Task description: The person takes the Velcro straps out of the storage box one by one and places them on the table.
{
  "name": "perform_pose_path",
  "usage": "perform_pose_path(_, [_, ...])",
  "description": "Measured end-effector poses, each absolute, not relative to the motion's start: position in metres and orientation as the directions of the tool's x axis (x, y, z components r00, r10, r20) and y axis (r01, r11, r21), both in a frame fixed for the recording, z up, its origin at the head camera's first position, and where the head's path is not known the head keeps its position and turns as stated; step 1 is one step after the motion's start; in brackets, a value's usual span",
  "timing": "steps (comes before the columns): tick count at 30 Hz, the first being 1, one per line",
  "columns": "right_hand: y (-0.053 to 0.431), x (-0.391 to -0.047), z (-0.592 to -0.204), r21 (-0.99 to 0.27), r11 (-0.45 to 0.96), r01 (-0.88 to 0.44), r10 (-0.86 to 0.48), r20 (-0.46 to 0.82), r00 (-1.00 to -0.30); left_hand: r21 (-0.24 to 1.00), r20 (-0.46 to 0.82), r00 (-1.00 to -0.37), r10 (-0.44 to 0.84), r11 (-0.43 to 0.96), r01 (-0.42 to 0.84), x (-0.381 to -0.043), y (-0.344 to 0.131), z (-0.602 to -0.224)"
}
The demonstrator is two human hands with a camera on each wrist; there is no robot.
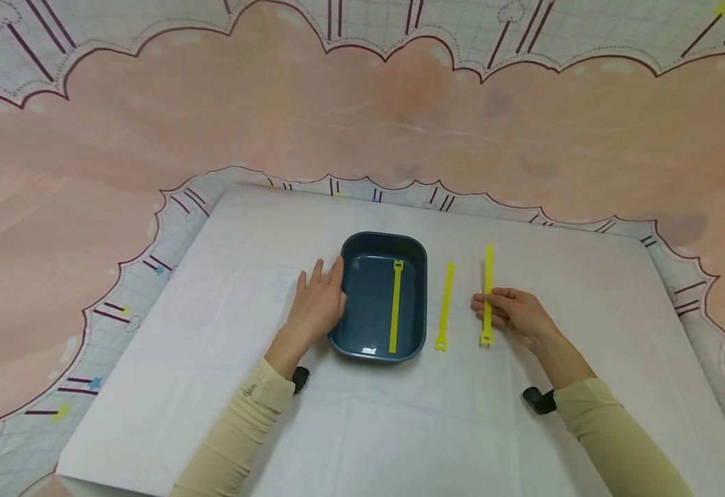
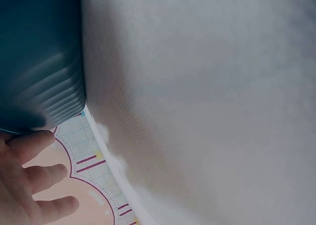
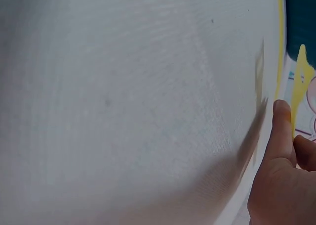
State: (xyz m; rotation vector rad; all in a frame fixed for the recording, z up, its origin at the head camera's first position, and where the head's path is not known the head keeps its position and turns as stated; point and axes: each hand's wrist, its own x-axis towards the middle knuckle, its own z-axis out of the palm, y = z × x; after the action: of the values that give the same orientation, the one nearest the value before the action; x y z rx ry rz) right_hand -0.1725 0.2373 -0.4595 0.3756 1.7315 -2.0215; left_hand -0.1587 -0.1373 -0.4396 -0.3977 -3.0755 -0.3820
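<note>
In the head view, a dark blue tray [image 1: 362, 351] stands with one yellow hook-and-loop cable tie [image 1: 395, 310] lying inside it. My left hand [image 1: 317, 300] touches the tray's left rim, fingers fairly straight and spread. The left wrist view shows fingers [image 2: 34, 145] right at the rim of the tray [image 2: 39, 71]. To the tray's right lies a second yellow cable tie [image 1: 445, 307] on the white surface. My right hand [image 1: 520, 314] pinches a third cable tie [image 1: 489, 276] between thumb and fingers, slotted end toward me. The right wrist view shows this tie's slotted end [image 3: 302, 74] raised beyond the fingers.
The white tabletop [image 1: 400, 428] extends around the tray and hands. Behind it and along its sides hangs a pink and white patterned cloth [image 1: 337, 117]. A small black wrist device [image 1: 539, 400] sits at the right sleeve, another [image 1: 300, 378] at the left.
</note>
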Motion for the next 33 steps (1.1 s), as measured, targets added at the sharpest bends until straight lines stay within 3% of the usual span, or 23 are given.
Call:
perform_pose_path(15, [0.236, -0.1735, -0.4617, -0.841, -0.16, 0.517, -0.21, -0.482, -0.85, 0.224, 0.066, -0.965, 0.254, 0.939, 0.262, -0.1604, -0.1383, -0.4414])
perform_pose_path(33, [0.2362, -0.1675, -0.453, -0.839, -0.157, 0.521, -0.182, -0.494, -0.85, 0.225, 0.071, -0.964, 0.255, 0.938, 0.264, -0.1592, -0.1368, -0.4416])
